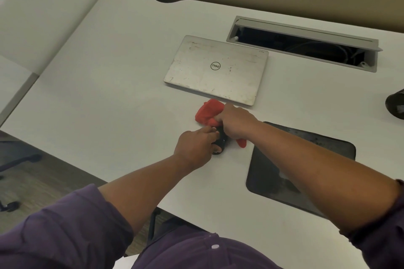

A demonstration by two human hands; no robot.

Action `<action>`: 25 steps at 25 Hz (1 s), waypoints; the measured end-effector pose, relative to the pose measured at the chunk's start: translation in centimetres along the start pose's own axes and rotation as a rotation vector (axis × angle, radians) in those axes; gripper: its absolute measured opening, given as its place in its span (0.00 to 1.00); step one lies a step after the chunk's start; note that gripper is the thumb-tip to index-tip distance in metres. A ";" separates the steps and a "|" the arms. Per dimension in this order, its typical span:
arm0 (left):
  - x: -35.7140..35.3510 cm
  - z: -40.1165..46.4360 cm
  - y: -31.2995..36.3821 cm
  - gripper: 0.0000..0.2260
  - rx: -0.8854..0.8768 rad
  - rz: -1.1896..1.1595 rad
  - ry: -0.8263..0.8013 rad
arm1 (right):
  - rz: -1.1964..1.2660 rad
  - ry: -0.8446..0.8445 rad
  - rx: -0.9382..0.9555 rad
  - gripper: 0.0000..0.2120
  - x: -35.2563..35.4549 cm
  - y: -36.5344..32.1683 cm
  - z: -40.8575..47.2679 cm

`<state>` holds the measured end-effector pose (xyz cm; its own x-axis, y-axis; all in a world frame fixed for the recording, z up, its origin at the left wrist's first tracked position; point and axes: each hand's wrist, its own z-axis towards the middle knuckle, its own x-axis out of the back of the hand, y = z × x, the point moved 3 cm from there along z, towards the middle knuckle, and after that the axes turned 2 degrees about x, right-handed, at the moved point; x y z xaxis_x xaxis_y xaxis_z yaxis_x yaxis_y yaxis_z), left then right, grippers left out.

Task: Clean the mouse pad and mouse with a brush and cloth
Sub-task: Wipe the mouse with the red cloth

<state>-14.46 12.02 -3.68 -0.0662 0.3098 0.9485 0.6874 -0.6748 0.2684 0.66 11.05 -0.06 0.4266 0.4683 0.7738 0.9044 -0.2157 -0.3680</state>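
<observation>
The black mouse point(220, 143) sits on the desk point(109, 94) just left of the mouse pad point(306, 159) — left hand point(194, 147) fingers clamped on it. Right hand point(235, 123) fingers grip the red cloth point(208, 111) — pressed against the mouse's far side

— Where's your mouse point(220, 143)?

— Small and black, resting on the counter point(113, 94) just left of the mouse pad point(306, 159), mostly covered by your hands.

— And the cloth point(208, 112)?

— Red, bunched up, pressed against the mouse's far end, possibly draped over it.

— The pad?

— Dark, flat, rounded corners, lying at an angle, with pale specks near its far edge.
</observation>
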 end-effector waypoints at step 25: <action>-0.4 -0.4 0.3 0.09 0.011 0.038 0.074 | 0.266 0.050 -0.095 0.22 -2.8 4.4 -2.3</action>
<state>-14.47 11.43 -3.90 -0.0933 0.2332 0.9680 0.6981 -0.6779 0.2306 3.43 6.86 -2.67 0.6464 0.3423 0.6819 0.7563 -0.4055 -0.5133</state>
